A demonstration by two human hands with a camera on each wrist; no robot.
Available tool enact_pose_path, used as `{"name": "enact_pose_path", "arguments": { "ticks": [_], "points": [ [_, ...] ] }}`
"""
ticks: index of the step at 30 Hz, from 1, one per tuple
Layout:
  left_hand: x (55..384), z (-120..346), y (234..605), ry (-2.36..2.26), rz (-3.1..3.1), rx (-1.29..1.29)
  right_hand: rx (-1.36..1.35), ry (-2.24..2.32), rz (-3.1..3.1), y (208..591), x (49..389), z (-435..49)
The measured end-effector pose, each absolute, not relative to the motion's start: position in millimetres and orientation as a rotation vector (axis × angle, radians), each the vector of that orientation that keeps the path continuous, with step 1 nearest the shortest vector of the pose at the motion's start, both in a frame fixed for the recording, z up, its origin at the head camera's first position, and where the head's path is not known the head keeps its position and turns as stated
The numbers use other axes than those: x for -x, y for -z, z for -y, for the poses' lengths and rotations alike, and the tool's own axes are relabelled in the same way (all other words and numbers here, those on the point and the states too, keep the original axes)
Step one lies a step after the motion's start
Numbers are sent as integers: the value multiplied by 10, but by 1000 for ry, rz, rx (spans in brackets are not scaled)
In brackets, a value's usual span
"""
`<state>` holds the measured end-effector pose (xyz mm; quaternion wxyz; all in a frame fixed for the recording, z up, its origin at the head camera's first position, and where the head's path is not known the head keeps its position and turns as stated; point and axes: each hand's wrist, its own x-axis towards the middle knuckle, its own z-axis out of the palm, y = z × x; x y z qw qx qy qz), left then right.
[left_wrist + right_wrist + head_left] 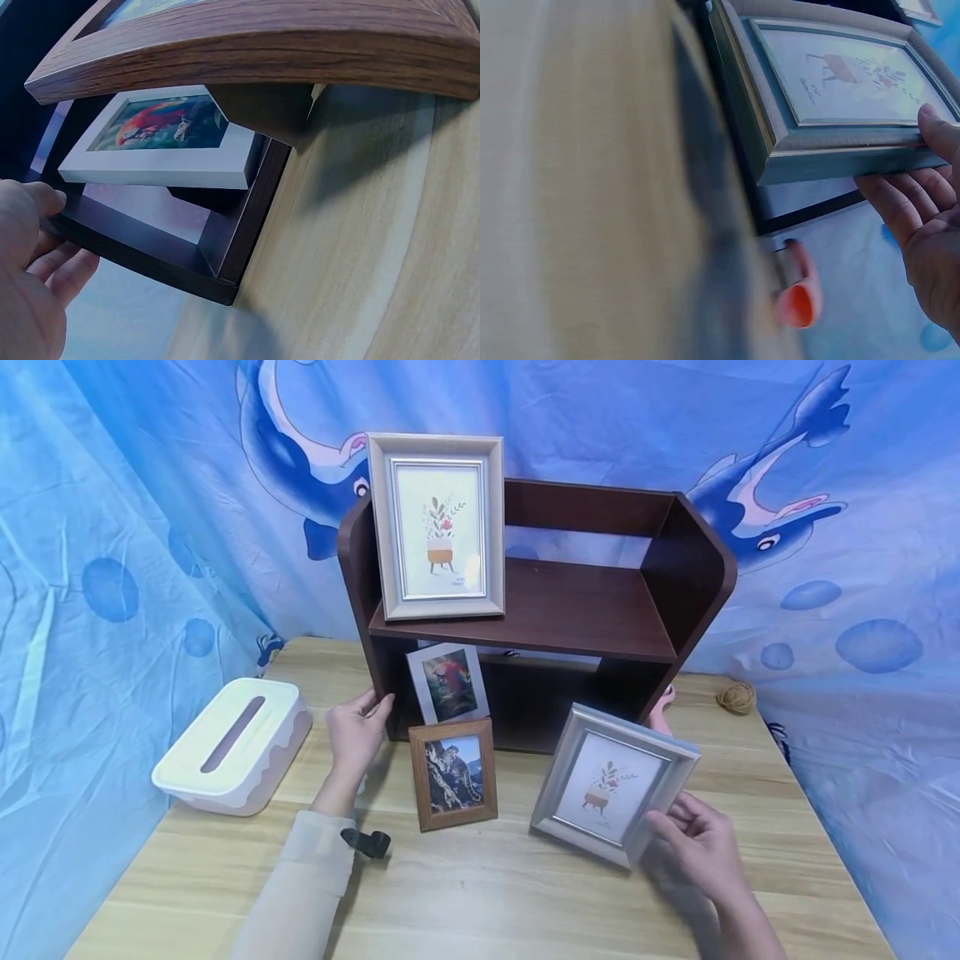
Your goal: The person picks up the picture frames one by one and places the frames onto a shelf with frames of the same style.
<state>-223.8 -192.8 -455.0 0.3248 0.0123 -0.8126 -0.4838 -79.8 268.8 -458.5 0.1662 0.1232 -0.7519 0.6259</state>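
My right hand (697,843) grips a silver-grey picture frame (551,835) by its right edge, thumb on the front and fingers behind. The frame is tilted, in front of the dark brown shelf (592,610); it shows a potted-plant print. In the left wrist view, my left hand (34,262) pinches the edge of the shelf's side panel between thumb and fingers. Just right of that hand, a white frame with a parrot picture (450,683) leans in the lower compartment. A brown wooden frame with a mountain picture (453,775) stands on the table before it.
A larger beige frame with a plant print (437,608) stands on the shelf's upper level at the left. At the table's left sits a white tissue box (277,702). A pink object (802,292) is behind the shelf's right side, and a twine ball (737,697) lies farther right.
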Motion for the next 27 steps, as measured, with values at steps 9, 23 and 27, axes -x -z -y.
{"name": "enact_pose_path", "arguments": {
  "ticks": [9, 23, 27],
  "points": [
    [2243, 1938, 4578, 1237, 2129, -22, -479, -1896, 2004, 4143, 752, -2723],
    [2240, 1937, 4574, 1212, 2109, -2, -686, -1938, 1832, 3579, 784, -2763],
    [2238, 1940, 4580, 1219, 2120, -3, -730, -1966, 1838, 3424, 795, -2776]
  ]
}}
